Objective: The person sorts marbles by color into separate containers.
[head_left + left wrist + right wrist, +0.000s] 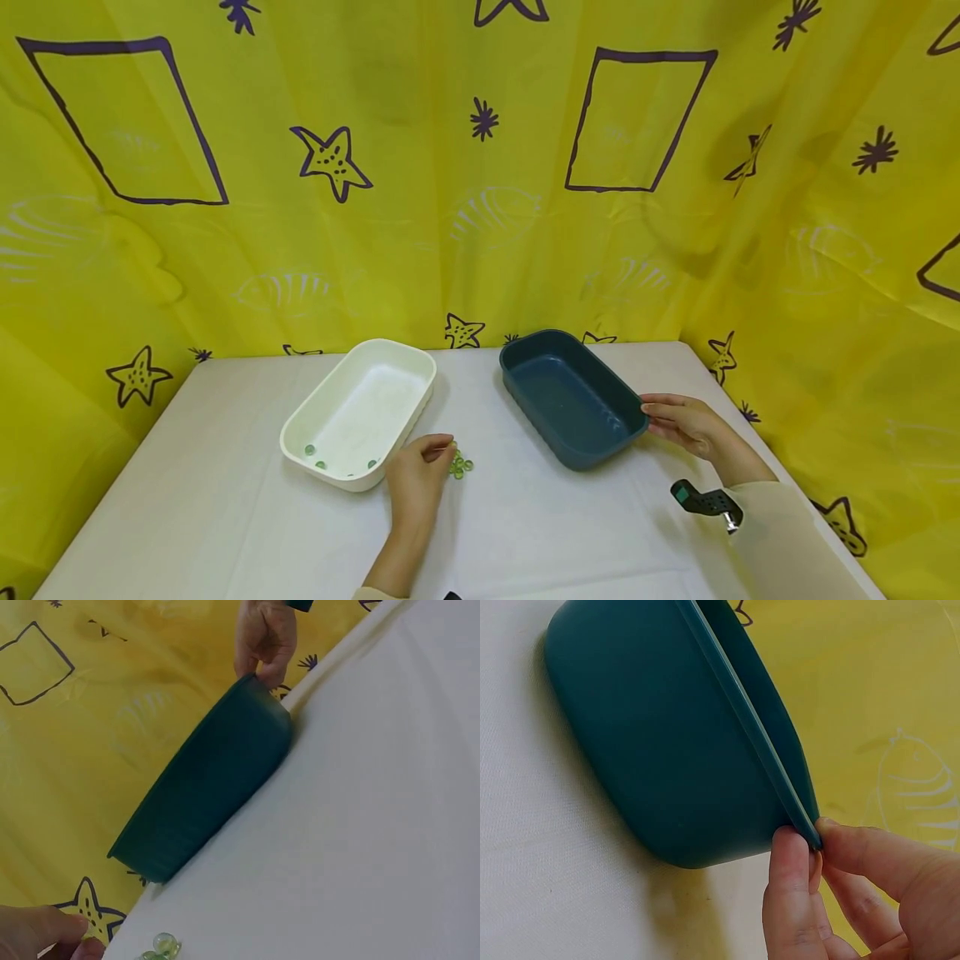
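Observation:
My left hand (417,482) is beside the near right corner of a white plastic bin (371,400). Its thumb and finger pinch a small clear green glass marble (92,928), mostly covered by the fingertips. Several more green marbles (460,467) lie clustered on the cloth just right of that hand. Inside the white bin, a few marbles (310,450) rest along the near end. On the right, my right hand (686,423) grips the rim of a dark teal bin (558,400) at its near right corner, thumb on one side of the rim and fingers on the other (789,877).
Both bins stand on a table with a white cloth (555,533). A yellow patterned curtain (405,233) hangs behind the table and along its sides. A black wrist device (705,502) sits on the right sleeve.

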### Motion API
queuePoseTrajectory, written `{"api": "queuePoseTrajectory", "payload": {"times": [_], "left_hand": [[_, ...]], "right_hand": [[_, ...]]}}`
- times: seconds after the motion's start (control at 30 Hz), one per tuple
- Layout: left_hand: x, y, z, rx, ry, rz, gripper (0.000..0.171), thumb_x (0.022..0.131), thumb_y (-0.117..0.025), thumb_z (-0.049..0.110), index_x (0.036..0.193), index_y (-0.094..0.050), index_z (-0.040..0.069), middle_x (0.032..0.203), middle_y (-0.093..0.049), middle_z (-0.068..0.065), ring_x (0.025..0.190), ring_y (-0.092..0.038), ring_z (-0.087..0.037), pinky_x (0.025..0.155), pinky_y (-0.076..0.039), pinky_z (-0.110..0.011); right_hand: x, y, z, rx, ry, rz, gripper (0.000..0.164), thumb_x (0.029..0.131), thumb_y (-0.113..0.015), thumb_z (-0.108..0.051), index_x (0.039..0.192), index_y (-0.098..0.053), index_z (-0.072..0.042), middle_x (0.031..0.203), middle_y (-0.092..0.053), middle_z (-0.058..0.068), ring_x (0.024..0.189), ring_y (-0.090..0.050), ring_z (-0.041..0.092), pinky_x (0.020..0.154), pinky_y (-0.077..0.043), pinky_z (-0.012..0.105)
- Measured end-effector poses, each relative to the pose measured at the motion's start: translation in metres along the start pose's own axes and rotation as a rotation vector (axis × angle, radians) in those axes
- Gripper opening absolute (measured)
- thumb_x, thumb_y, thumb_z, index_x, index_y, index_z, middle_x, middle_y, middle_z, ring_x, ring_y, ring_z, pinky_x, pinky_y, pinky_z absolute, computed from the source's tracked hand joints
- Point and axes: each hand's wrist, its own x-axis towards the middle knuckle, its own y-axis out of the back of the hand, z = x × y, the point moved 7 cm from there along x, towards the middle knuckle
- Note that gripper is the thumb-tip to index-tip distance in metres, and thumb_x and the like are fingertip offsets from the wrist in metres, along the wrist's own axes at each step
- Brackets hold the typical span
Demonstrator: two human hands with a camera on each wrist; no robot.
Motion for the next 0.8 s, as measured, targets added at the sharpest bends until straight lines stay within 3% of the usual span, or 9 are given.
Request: {"api": "queuePoseTrajectory", "payload": {"times": [0.3,0.6,0.8], "left_hand": [[0.003,-0.009,0.008,-0.16,0.055,-0.102,0.013,0.078,-0.081,0.008,0.091,-0.078,0.006,0.087,-0.076,-0.005,0.076,-0.072,-0.014,0.06,-0.056,-0.017],[0.01,-0.041,0.014,-0.508,0.303,-0.408,0.029,0.085,-0.075,0.004,0.108,-0.067,-0.012,0.09,-0.074,-0.009,0.078,-0.071,-0.012,0.074,-0.06,-0.024],[0.014,-0.062,0.027,-0.571,0.378,-0.517,0.032,0.087,-0.072,0.003,0.114,-0.064,-0.013,0.092,-0.074,-0.006,0.078,-0.07,-0.01,0.076,-0.06,-0.023]], "right_hand": [[0.001,0.003,0.002,0.013,-0.008,0.004,0.022,0.098,-0.057,-0.002,0.096,-0.072,-0.018,0.088,-0.068,-0.002,0.077,-0.068,0.009,0.077,-0.059,0.022],[0.001,0.003,0.002,0.02,-0.012,-0.005,0.022,0.098,-0.058,-0.003,0.094,-0.072,-0.02,0.088,-0.067,-0.002,0.077,-0.068,0.009,0.076,-0.059,0.021],[0.003,0.003,0.003,0.034,-0.021,-0.018,0.024,0.098,-0.057,-0.003,0.092,-0.072,-0.021,0.088,-0.068,-0.002,0.077,-0.068,0.009,0.077,-0.059,0.022]]}}
